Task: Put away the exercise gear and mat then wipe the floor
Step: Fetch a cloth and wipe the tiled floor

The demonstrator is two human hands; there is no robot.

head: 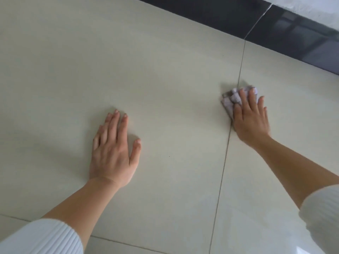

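**Cloth pressed to the floor, both hands flat**

Pale tiled floor (165, 70). Left hand (113, 149) lies palm down on a tile, fingers straight and close together, thumb out, holding nothing. Right hand (250, 116) is well apart from it, fingers straight and spread, pressing down on a crumpled light cloth (229, 103). The cloth sits on the grout line (222, 171) and shows past the fingertips. Dark skirting (266, 24) runs along the far edge. White ribbed sleeves (42, 239) on both forearms.
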